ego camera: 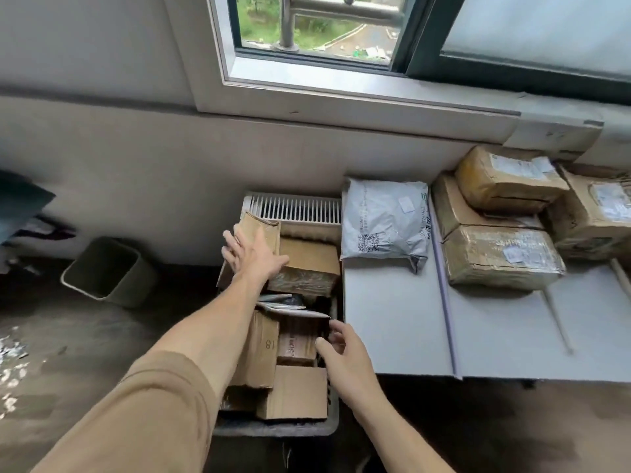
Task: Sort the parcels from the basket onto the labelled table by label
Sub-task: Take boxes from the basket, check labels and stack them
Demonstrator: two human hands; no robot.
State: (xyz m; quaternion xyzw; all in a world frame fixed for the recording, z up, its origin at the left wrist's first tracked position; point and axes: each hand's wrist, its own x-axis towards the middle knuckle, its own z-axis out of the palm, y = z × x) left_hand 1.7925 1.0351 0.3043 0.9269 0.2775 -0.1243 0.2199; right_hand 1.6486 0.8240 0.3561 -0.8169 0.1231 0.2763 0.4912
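Left hand [252,254] first: my fingers are straight and fanned apart, the palm low over the far end of the basket [293,208], with the thumb lying on the top of a brown carton [307,264]. That carton is wrapped in glossy clear tape and sits against the basket's slatted white far wall. Just left of it a bent cardboard parcel [263,227] stands on edge, partly behind my fingers.

My right hand [345,349] hangs at the basket's right rim, fingers loosely bent and thumb out, with nothing closed inside them. I cannot tell whether the fingertips touch the flat white-edged parcel [293,310] beside them.

More parcels fill the basket nearer to me. A tall brown box [263,349] has numbers written on its side, a small dark brown box [297,346] carries writing too blurred to read, and a plain carton [293,392] lies at the near end.

Just right of the basket is the grey table [392,329], split by a raised strip [447,319]. On its left section, at the far edge, lies a crumpled grey mailer bag [386,220] with a printed code and a small white sticker. On the right section are piled brown cartons, all taped and with white labels: a front carton [502,257], a top carton [508,179] and a carton at the right edge [597,213].
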